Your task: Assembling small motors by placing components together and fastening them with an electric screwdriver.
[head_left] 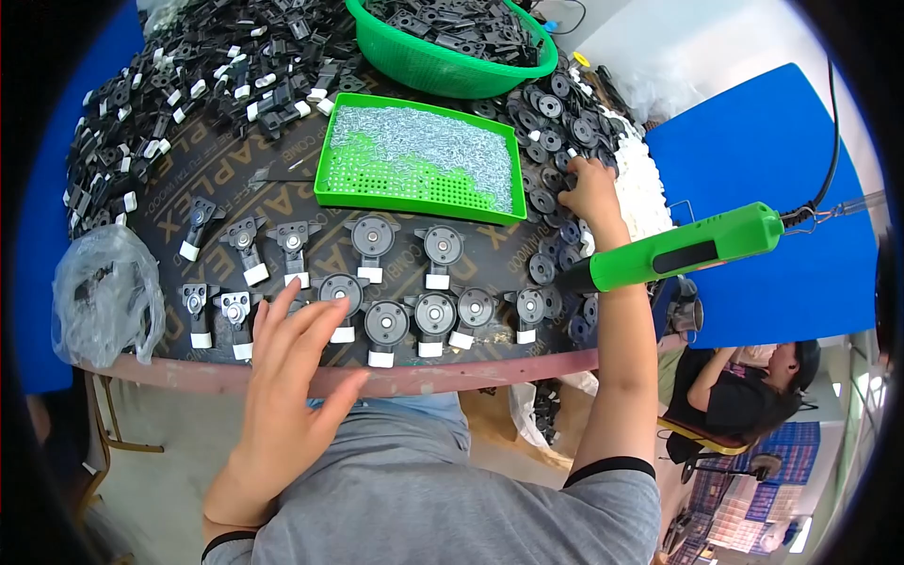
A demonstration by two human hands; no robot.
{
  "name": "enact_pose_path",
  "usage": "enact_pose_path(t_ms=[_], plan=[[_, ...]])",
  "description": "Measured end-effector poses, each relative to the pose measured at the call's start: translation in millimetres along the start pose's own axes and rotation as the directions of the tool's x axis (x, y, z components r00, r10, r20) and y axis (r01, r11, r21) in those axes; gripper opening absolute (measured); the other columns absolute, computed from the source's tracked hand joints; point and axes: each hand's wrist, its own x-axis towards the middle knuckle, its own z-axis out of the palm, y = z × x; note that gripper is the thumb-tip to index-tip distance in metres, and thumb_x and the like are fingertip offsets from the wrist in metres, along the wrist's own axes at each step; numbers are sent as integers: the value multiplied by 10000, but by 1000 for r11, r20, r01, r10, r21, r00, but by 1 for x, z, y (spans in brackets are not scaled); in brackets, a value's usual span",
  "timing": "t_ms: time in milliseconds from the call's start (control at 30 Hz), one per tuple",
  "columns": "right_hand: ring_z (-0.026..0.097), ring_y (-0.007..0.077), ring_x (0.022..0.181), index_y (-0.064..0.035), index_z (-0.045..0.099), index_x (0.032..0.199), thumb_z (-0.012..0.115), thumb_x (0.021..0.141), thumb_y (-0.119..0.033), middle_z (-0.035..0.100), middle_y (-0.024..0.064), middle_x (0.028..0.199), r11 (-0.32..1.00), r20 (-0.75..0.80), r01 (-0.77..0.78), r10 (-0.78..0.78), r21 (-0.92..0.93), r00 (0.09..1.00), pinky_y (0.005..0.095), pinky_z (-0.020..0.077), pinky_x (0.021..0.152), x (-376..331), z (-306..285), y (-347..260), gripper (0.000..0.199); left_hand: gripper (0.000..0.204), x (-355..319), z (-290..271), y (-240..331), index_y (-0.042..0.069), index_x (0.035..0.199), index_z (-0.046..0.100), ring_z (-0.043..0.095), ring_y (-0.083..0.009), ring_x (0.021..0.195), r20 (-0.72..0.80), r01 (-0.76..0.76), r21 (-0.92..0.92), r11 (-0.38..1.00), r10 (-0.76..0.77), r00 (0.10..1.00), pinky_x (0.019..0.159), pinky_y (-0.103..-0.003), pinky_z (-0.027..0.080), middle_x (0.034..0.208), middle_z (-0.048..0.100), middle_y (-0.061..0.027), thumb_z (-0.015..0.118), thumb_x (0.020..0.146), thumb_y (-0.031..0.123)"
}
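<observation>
My left hand [301, 367] hovers over the near row of small black assemblies with its fingers spread, and nothing shows in it. Under its fingertips is an assembly with a round black disc [339, 295] and a white end. My right hand [593, 191] reaches into a heap of black discs [543, 201] on the right, thumb and forefinger apart; its fingertips touch or nearly touch the discs. Several disc-topped assemblies [386, 323] lie in two rows. At the left of these rows are black brackets [246, 247] with white ends and no disc.
A green electric screwdriver [683, 250] hangs across my right forearm. A green tray [325, 200] of small metal screws stands mid-table, with a green basket [443, 73] of black parts behind. Loose brackets [122, 141], a clear plastic bag [105, 297] and white pieces [640, 184] surround them. Another person [744, 391] sits right.
</observation>
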Motion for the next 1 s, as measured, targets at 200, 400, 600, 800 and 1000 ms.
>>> enact_pose_path(t_ms=[200,400,600,800,1000], plan=[[633,370,952,-24,709,866,708,686,28,633,169,1063,993,-299,24,11,112,954,406,534,848,8,12,23,188,611,-2,-1,0,35,1355,561,409,-397,1391,-14,-15,-13,1000,15,1000,1159,-521,267,1335,569,-135,753,776,69],[683,188,909,-14,742,989,731,813,-39,719,104,1034,864,-552,157,157,478,819,285,540,812,-8,-11,51,179,610,-4,-5,-4,35,1351,567,409,-408,1388,-9,-18,-27,999,18,1000,1148,-516,292,1331,569,-142,760,773,66],[619,235,1007,68,637,1084,638,914,-6,649,153,1135,422,-609,499,733,757,304,357,511,891,-151,-75,48,185,559,-9,3,-3,30,1337,569,590,-323,1189,-16,-50,-370,928,48,999,959,-398,490,1217,635,-144,766,817,84],[574,245,1058,20,656,1002,779,748,-74,565,174,1294,310,-666,593,255,743,701,355,479,818,-244,-88,-121,298,565,4,45,8,78,1529,299,535,-175,1253,324,324,-946,29,186,928,1064,-350,425,1307,561,-103,553,1032,171],[547,353,1211,-101,774,942,753,662,10,602,154,1336,365,-329,553,-519,749,789,393,444,993,-205,-68,-206,302,476,-2,38,3,94,1501,361,521,-180,1263,442,372,-818,-439,-66,895,1052,-366,439,1304,552,-86,401,1090,330]])
